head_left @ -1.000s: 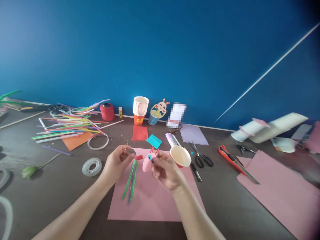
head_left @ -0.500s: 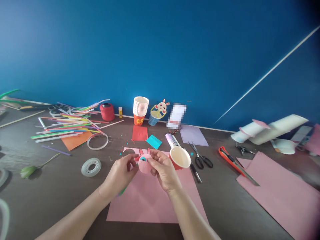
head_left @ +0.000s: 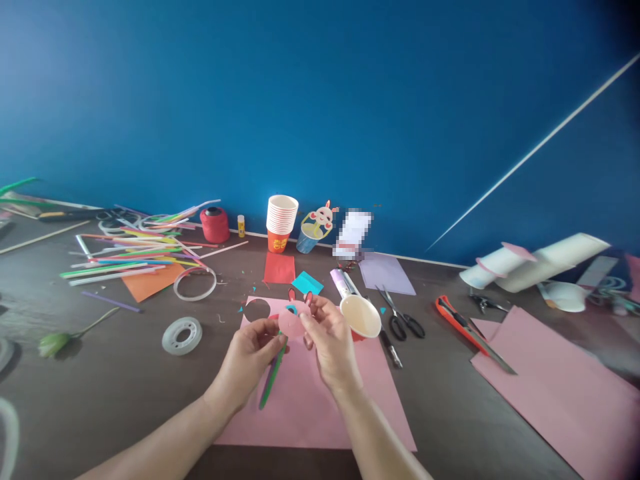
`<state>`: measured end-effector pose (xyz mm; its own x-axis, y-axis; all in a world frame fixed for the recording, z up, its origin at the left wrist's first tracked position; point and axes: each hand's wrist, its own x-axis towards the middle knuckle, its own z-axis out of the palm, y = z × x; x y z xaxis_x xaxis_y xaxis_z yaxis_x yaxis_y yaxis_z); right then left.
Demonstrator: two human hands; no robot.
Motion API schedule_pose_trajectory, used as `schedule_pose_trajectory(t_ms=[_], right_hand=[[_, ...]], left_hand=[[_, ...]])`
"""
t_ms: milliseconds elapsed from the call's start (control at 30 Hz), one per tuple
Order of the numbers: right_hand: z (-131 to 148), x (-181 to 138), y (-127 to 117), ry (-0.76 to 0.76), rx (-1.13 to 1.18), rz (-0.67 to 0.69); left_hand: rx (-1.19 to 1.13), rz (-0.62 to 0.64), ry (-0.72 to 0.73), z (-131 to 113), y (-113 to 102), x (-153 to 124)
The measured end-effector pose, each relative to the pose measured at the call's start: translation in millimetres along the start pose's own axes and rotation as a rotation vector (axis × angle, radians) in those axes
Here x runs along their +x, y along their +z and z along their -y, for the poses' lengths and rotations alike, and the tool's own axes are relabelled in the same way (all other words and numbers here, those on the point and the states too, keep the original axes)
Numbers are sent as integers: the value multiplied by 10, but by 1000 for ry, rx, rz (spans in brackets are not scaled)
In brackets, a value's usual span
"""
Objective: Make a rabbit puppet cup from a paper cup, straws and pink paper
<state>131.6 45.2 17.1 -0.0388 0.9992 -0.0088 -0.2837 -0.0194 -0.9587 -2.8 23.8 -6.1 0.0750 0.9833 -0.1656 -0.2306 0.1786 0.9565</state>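
Both of my hands meet over a pink paper sheet [head_left: 320, 400] on the dark table. My right hand [head_left: 327, 340] pinches a small pink paper rabbit face [head_left: 293, 321] with red-lined ears and a blue eye patch. My left hand [head_left: 250, 353] touches the face's lower left edge, fingers curled, and seems to hold green straws [head_left: 273, 377] that slant down beneath it. A round hole [head_left: 257, 310] is cut in the sheet's top left corner. A red paper cup [head_left: 361, 316] lies tipped just right of my right hand.
Black scissors [head_left: 400, 320], an orange utility knife [head_left: 470, 333] and more pink paper [head_left: 565, 393] lie to the right. Tape rolls [head_left: 183, 335], a pile of coloured straws [head_left: 130, 257], a cup stack [head_left: 281, 221] and a finished rabbit cup [head_left: 314, 230] sit at left and back.
My left hand moved right to meet the rabbit face and picked the green straws off the sheet. The face turned flat toward me and rose slightly.
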Motion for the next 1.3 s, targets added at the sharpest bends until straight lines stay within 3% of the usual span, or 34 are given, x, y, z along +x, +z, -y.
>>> schedule_pose_trajectory(t_ms=[200, 400, 667, 1000, 1300], right_hand=[[81, -12, -122, 191, 395, 335], [39, -26, -165, 209, 487, 367], [38, -25, -127, 203, 445, 377], [36, -78, 51, -68, 13, 127], [23, -68, 24, -171, -194, 72]], left_hand=[[332, -110, 290, -66, 8, -89], [442, -101, 441, -148, 17, -167], [382, -79, 407, -158, 37, -203], [139, -17, 178, -118, 11, -93], [87, 30, 138, -77, 9, -87]])
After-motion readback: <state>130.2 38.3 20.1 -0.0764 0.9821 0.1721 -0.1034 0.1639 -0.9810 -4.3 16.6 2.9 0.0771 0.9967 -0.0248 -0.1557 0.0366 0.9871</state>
